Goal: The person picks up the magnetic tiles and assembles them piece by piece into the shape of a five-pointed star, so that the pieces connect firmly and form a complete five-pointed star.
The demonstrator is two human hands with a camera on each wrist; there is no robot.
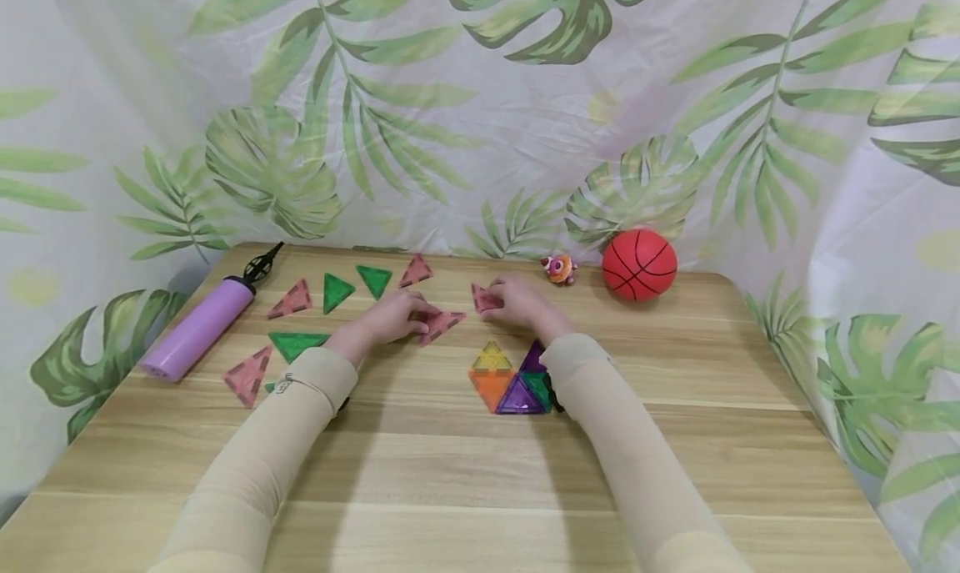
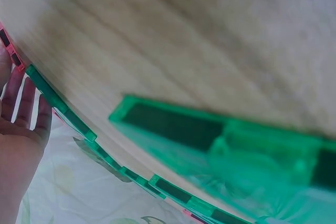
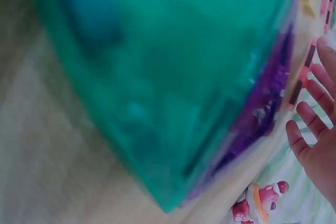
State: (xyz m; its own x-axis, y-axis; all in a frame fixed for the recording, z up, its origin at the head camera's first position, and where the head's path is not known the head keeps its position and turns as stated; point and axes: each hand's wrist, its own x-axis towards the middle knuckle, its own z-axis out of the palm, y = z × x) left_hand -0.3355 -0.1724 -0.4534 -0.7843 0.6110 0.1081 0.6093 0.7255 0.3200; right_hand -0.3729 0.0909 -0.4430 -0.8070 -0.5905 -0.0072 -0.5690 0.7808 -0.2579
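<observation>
My left hand (image 1: 386, 317) pinches the left corner of a pink-red translucent triangle magnetic tile (image 1: 444, 326) close to the tabletop. To its right, my right hand (image 1: 521, 302) holds another pink-red triangle tile (image 1: 483, 299) at that tile's right side. Nearer the front, a joined group holds a yellow tile (image 1: 492, 357), an orange tile (image 1: 489, 387), purple tiles (image 1: 521, 396) and a green tile (image 1: 537, 384); the right sleeve partly covers it. In the right wrist view, the right hand's fingers (image 3: 314, 121) are spread beside a pink-red tile. The left thumb is hidden in the left wrist view.
Loose green tiles (image 1: 337, 292) and pink-red tiles (image 1: 250, 377) lie at left, some under the left sleeve. A purple pump (image 1: 201, 327) lies at the table's left edge. A small toy figure (image 1: 559, 268) and a red ball (image 1: 640, 264) stand at the back right before a leaf-print cloth.
</observation>
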